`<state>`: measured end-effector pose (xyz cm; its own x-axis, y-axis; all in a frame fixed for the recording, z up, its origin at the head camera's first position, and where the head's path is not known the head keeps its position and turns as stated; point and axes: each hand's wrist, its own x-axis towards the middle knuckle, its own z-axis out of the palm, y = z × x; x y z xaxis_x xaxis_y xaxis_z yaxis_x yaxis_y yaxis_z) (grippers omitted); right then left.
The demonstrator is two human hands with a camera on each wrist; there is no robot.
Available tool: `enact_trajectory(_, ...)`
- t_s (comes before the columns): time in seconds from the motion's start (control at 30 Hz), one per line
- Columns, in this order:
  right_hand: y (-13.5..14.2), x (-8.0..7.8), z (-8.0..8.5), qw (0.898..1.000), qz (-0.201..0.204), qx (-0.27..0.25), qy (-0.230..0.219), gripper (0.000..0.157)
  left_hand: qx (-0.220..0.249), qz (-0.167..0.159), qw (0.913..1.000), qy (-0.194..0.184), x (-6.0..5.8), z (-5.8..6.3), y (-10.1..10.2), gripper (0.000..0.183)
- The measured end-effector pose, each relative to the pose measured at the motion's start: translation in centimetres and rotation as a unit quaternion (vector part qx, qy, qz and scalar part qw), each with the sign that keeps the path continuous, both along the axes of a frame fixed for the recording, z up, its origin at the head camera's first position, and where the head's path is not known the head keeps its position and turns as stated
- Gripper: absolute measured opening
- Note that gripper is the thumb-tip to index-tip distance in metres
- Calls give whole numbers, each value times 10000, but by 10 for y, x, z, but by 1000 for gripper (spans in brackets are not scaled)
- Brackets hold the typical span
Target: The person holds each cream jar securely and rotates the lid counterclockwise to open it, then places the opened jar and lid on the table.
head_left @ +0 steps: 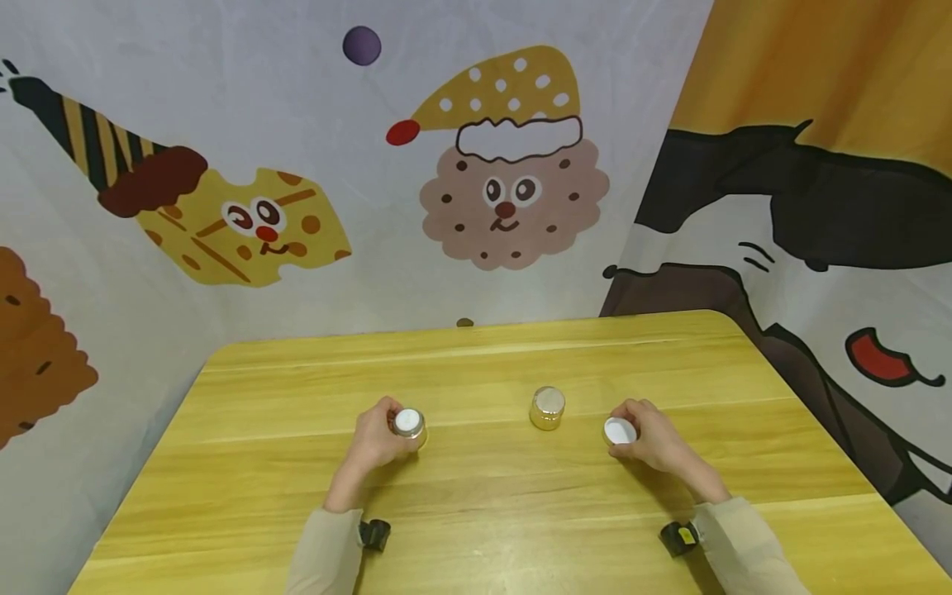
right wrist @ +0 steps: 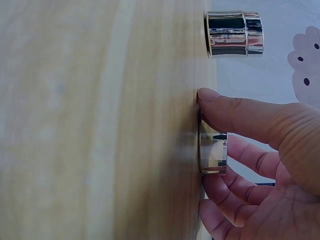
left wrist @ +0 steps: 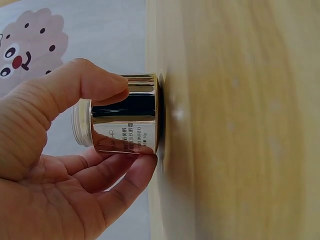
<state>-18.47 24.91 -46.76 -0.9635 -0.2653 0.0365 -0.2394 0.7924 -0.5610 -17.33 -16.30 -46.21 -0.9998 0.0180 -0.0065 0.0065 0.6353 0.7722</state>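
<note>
My left hand (head_left: 376, 438) grips a shiny gold cream jar (head_left: 411, 426) on the left side of the table. The jar stands upright with its lid off, a white surface showing in its mouth. In the left wrist view, thumb and fingers lie on opposite sides of the jar (left wrist: 125, 115), below its clear threaded neck. Farther right, my right hand (head_left: 654, 438) holds a gold jar lid (head_left: 620, 430) between thumb and fingers. White inside facing up, the lid (right wrist: 214, 150) sits low at the tabletop in the right wrist view.
A second gold jar (head_left: 547, 409), lid on, stands between the hands, nearer the right one. All of this is on a wood-grain table (head_left: 476, 504). Behind its far edge hangs a cloth (head_left: 387, 248) printed with cartoon food.
</note>
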Motion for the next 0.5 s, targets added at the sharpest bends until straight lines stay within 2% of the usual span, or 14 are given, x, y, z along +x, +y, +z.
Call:
enact_trajectory(0.27, 0, 0, 0, 10000, 1, -16, -6, 43, -120, -70, 9997, -209, -1, 1, 0, 46)
enact_trajectory(0.5, 0, 0, 0, 10000, -38, -11, -48, 43, -137, -198, 9991, -346, -1, 4, 2, 63)
